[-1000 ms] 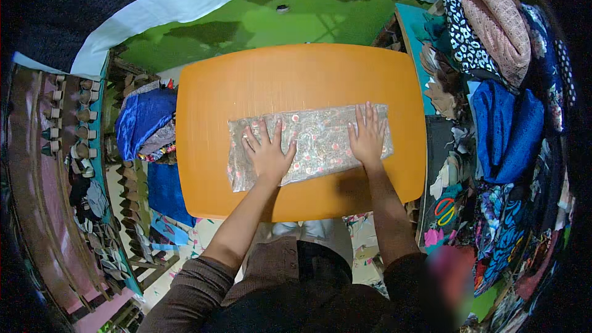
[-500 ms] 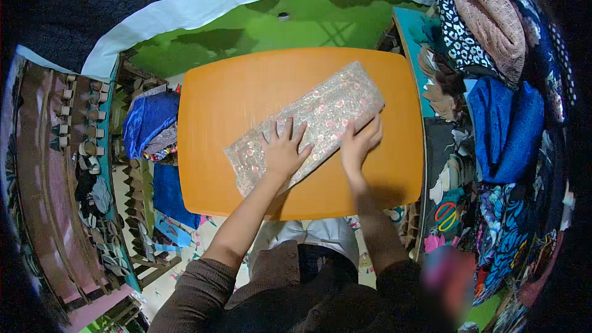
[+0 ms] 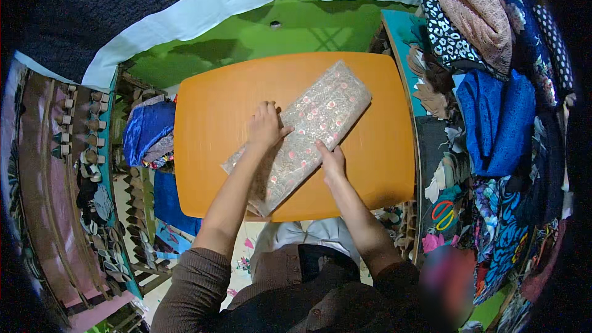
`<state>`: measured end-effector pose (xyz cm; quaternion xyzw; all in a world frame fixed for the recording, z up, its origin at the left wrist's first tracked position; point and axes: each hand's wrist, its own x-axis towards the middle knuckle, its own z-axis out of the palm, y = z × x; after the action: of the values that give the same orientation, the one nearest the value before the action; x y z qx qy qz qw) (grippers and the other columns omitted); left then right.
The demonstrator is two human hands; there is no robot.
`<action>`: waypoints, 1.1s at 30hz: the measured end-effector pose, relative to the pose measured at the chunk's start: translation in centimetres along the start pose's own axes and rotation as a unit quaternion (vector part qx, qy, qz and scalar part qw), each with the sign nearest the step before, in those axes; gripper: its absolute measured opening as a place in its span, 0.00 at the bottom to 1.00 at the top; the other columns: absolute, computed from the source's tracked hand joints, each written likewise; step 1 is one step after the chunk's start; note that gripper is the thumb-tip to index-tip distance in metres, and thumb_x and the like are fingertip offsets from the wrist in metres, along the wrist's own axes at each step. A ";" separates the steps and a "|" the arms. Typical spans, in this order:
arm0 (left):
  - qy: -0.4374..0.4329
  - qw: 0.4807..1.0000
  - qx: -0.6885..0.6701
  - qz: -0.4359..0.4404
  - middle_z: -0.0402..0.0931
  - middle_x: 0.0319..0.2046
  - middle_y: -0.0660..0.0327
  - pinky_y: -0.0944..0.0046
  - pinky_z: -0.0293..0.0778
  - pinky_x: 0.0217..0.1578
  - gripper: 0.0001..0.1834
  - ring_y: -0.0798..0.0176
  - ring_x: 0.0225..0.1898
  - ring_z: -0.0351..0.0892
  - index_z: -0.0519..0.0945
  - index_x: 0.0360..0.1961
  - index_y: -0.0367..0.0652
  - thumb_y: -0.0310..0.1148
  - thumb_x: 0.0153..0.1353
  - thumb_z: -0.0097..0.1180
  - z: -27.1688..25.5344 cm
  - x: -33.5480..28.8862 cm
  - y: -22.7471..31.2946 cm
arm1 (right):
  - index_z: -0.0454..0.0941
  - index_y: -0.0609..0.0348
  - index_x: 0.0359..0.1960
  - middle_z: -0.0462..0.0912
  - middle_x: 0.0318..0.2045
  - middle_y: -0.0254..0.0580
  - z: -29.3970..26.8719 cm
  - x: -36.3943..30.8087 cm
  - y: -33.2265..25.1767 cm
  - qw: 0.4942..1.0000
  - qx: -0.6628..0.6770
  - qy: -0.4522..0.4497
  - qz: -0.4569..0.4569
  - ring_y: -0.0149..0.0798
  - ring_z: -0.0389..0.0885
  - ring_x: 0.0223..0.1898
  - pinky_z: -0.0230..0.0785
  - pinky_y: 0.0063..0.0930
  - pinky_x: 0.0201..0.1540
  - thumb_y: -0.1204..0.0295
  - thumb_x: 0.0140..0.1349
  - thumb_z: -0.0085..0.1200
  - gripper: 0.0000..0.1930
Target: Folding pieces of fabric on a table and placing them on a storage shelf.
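A folded piece of sheer beige lace fabric [image 3: 327, 108] with pink flowers lies slantwise on the orange table [image 3: 216, 98]. Its far end points to the upper right, and its near end reaches the table's front edge. My left hand [image 3: 264, 124] is at the fabric's left edge, thumb apart and resting on the cloth, the other fingers beside it over the tabletop. At the right edge, my right hand [image 3: 333, 161] pinches the fabric with its thumb on top; the other fingers are mostly hidden underneath.
Blue cloth [image 3: 496, 123] and patterned fabrics are piled on the right, with scissors [image 3: 443, 215] nearby. A rack with small blocks [image 3: 95, 123] stands far left, and blue velvety cloth [image 3: 148, 129] lies beside the table. Beyond is a green surface [image 3: 271, 31] under a white hanging.
The fabric has turned to a steeper slant, its near end swinging toward me. My left hand has slid off its top to the left edge; my right hand has moved left and nearer along its edge.
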<state>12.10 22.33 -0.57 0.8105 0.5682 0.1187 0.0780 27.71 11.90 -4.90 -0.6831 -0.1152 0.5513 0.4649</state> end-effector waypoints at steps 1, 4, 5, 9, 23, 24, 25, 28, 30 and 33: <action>0.004 1.000 -0.002 0.000 0.72 0.41 0.48 0.52 0.70 0.40 0.40 0.49 0.45 0.73 0.67 0.49 0.35 0.50 0.40 0.68 0.2 0.7 -0.3 | 0.63 0.70 0.54 0.71 0.51 0.52 -0.3 0.3 0.1 1.000 -0.002 0.000 -0.004 0.44 0.69 0.53 0.57 0.35 0.57 0.65 0.56 0.58 0.29; -0.261 0.950 -0.125 -0.117 0.76 0.42 0.47 0.57 0.72 0.44 0.38 0.48 0.45 0.76 0.76 0.42 0.33 0.54 0.38 0.68 1.4 1.5 -2.8 | 0.67 0.61 0.52 0.75 0.47 0.43 -0.2 0.3 0.2 0.994 0.099 -0.048 -0.002 0.39 0.74 0.47 0.63 0.30 0.50 0.68 0.55 0.59 0.23; -0.260 0.951 -0.130 -0.110 0.76 0.42 0.47 0.57 0.72 0.44 0.38 0.48 0.45 0.76 0.76 0.42 0.33 0.54 0.38 0.68 1.5 1.5 -2.4 | 0.67 0.60 0.51 0.76 0.47 0.42 -1.0 1.3 0.5 0.993 0.105 -0.059 -0.013 0.39 0.75 0.46 0.64 0.32 0.50 0.70 0.55 0.58 0.22; -0.379 0.867 -0.286 -0.154 0.79 0.35 0.52 0.63 0.73 0.40 0.34 0.59 0.37 0.79 0.77 0.43 0.31 0.50 0.44 0.66 0.1 0.0 -3.5 | 0.67 0.62 0.51 0.75 0.46 0.43 -1.6 0.0 -1.2 0.988 0.110 -0.107 0.012 0.39 0.73 0.47 0.63 0.33 0.52 0.71 0.56 0.57 0.21; -0.346 0.661 -0.651 -0.142 0.73 0.47 0.59 0.64 0.66 0.51 0.23 0.65 0.49 0.71 0.70 0.53 0.38 0.33 0.56 0.58 -1.3 -0.8 -4.5 | 0.64 0.67 0.53 0.74 0.48 0.49 -3.2 6.0 -6.5 0.945 0.155 -0.288 -0.019 0.42 0.76 0.46 0.70 0.35 0.51 0.70 0.59 0.52 0.22; -0.347 0.660 -0.651 -0.139 0.73 0.47 0.59 0.64 0.66 0.51 0.23 0.65 0.49 0.71 0.70 0.53 0.38 0.33 0.56 0.58 -1.3 -0.5 -4.4 | 0.61 0.70 0.55 0.73 0.49 0.50 -3.4 6.7 -6.9 0.940 0.148 -0.306 0.011 0.43 0.75 0.48 0.68 0.36 0.53 0.70 0.58 0.54 0.25; -0.353 0.668 -0.640 -0.138 0.74 0.47 0.59 0.64 0.66 0.51 0.23 0.66 0.48 0.71 0.70 0.52 0.38 0.33 0.56 0.59 -1.5 -0.5 -4.6 | 0.58 0.72 0.56 0.72 0.50 0.51 -3.0 7.0 -7.4 0.934 0.141 -0.326 0.042 0.43 0.74 0.50 0.67 0.37 0.54 0.71 0.56 0.56 0.29; -0.363 0.684 -0.618 -0.137 0.74 0.45 0.60 0.64 0.66 0.50 0.23 0.66 0.47 0.71 0.70 0.52 0.38 0.33 0.55 0.59 -1.8 -0.1 -5.3 | 0.59 0.72 0.55 0.73 0.48 0.52 -2.2 6.9 -7.9 0.937 0.134 -0.318 0.054 0.46 0.74 0.48 0.69 0.39 0.52 0.73 0.54 0.58 0.29; -0.338 0.784 -0.512 -0.094 0.72 0.47 0.54 0.61 0.67 0.49 0.26 0.59 0.48 0.71 0.69 0.52 0.37 0.32 0.52 0.60 -2.0 0.3 -5.9 | 0.63 0.70 0.54 0.75 0.47 0.51 -0.9 6.6 -7.4 0.954 0.118 -0.275 0.010 0.45 0.75 0.47 0.70 0.38 0.50 0.75 0.54 0.56 0.26; -0.110 0.980 -0.146 -0.083 0.63 0.54 0.47 0.55 0.64 0.52 0.31 0.50 0.54 0.65 0.62 0.57 0.37 0.33 0.52 0.58 -3.9 -1.0 -2.1 | 0.65 0.68 0.52 0.75 0.46 0.49 -0.6 4.1 -7.3 0.972 0.101 -0.206 -0.054 0.43 0.75 0.47 0.69 0.36 0.50 0.77 0.54 0.55 0.23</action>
<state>8.77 22.08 2.53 0.7487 0.5979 0.1038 0.2668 32.33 18.31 -2.06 -0.4974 -0.1887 0.6632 0.5264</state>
